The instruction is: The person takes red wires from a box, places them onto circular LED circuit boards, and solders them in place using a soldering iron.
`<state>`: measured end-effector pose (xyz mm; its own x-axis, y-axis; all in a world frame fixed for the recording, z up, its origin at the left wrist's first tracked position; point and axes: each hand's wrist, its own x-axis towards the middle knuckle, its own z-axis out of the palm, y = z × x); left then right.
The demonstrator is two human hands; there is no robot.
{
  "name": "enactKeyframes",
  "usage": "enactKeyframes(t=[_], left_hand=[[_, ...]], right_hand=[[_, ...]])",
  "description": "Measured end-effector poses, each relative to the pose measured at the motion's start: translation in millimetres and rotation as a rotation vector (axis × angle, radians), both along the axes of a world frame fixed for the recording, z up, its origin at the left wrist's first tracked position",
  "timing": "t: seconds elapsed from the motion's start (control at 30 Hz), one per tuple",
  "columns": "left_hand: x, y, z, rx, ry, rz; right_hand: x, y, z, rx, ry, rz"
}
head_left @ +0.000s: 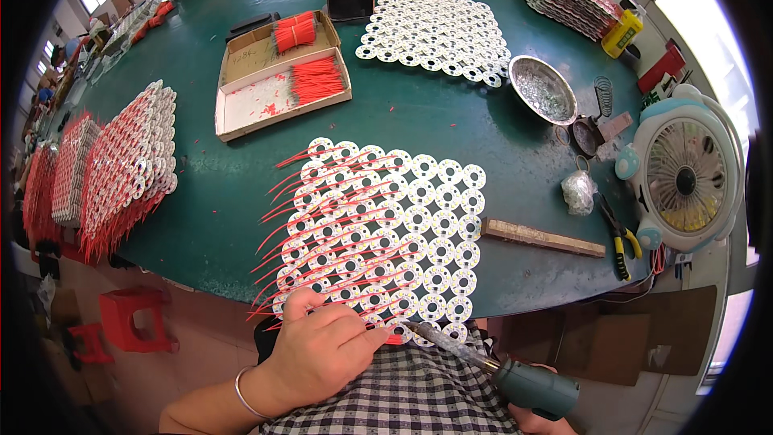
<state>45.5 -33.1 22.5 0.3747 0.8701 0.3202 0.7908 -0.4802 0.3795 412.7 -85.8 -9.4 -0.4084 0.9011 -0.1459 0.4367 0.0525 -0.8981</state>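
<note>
A panel of small round white circuit boards [419,225] lies on the green table [201,193] in front of me, with red wires [322,217] attached to its left columns. My left hand [322,350] pinches a red wire at the panel's near edge and wears a silver bracelet. My right hand [531,420], mostly out of frame, grips a soldering iron [515,377] with a dark green handle. Its metal tip points at a board right beside my left fingertips.
A cardboard box [274,84] holds loose red wires. More board panels lie at the back [439,28] and stacked at the left [129,161]. A metal bowl [542,89], wooden block [543,238], yellow-handled pliers [620,234] and small fan [684,173] sit at the right.
</note>
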Motion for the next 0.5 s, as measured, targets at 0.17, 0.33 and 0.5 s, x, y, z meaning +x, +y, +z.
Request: enactKeyframes(t=[0.17,0.33,0.5], left_hand=[[-2.0,5.9,2.4,-0.036,-0.052,-0.005],[-5.1,8.4,4.5,-0.103,-0.076,-0.031],[-5.5,10.0,6.2,-0.129,-0.083,-0.039]], right_hand=[[-5.1,5.1,5.8,-0.04,0.002,0.005],[-8.8,8.6,10.1,-0.028,-0.023,0.012],[-14.2,13.0,14.2,-0.026,0.014,-0.006]])
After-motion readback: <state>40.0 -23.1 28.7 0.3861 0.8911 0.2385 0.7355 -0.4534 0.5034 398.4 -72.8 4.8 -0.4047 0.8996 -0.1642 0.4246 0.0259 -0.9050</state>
